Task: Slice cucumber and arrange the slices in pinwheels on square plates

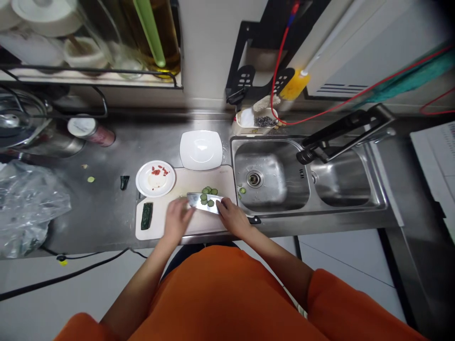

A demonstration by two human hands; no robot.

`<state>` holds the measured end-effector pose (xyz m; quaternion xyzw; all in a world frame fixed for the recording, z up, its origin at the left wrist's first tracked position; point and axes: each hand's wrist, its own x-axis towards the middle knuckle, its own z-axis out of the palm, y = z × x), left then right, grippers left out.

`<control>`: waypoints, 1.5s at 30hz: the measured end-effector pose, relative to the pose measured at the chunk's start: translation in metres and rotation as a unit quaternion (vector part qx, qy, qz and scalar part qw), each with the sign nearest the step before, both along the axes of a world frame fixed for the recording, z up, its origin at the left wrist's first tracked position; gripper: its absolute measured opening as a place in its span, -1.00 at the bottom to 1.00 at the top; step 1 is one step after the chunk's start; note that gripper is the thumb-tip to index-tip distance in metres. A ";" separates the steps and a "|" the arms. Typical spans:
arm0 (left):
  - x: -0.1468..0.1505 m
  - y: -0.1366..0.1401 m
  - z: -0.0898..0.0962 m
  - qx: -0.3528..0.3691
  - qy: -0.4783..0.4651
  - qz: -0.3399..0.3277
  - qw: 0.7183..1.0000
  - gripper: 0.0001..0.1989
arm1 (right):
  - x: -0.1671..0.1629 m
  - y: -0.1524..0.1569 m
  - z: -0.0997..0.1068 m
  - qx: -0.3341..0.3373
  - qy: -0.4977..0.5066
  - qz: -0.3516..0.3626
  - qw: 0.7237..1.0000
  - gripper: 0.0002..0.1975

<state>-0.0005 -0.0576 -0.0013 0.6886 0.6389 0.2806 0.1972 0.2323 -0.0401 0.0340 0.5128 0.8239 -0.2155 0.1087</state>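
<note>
Cucumber slices [211,203] lie on the flat of my knife blade [195,200], low over the cutting board [188,180], with a few more clustered just behind the blade's far edge. My left hand [177,218] is at the blade's left end, blurred, so I cannot tell whether its fingers close on the metal or only stand beside it. My right hand [232,217] has its fingertips at the other end, by the slices; whether they grip or merely touch, I cannot tell either. A black handle [255,219] shows past that hand, which hides whether it joins this blade. By my judgement the slicing is partly done: these rounds are cut, while a dark green cucumber piece [147,216] at the board's left end remains unsliced. A smaller dark green piece [124,183] lies on the steel counter [106,199], left of the board. Farther back, a round white plate [138,182] carries scattered red bits, and beside it a squarish white dish [201,150] shows a glossy inside. To the right, the double sink [284,180] has green scraps along its left wall. Behind it, a caddy [236,129] holds a metal scourer [265,121] and something white.
</note>
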 end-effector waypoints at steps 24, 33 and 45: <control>0.036 0.071 -0.022 -0.089 -0.066 -0.033 0.993 -0.82 | 0.029 -0.041 0.035 -0.102 0.028 -0.080 0.991 -0.66; 0.024 0.076 -0.035 -0.079 -0.012 -0.061 0.995 -0.67 | 0.038 -0.047 0.030 -0.111 0.089 -0.150 0.978 -0.65; 0.024 0.077 -0.011 -0.167 -0.066 0.003 0.984 -0.89 | 0.030 -0.046 0.020 -0.093 0.150 -0.145 0.974 -0.72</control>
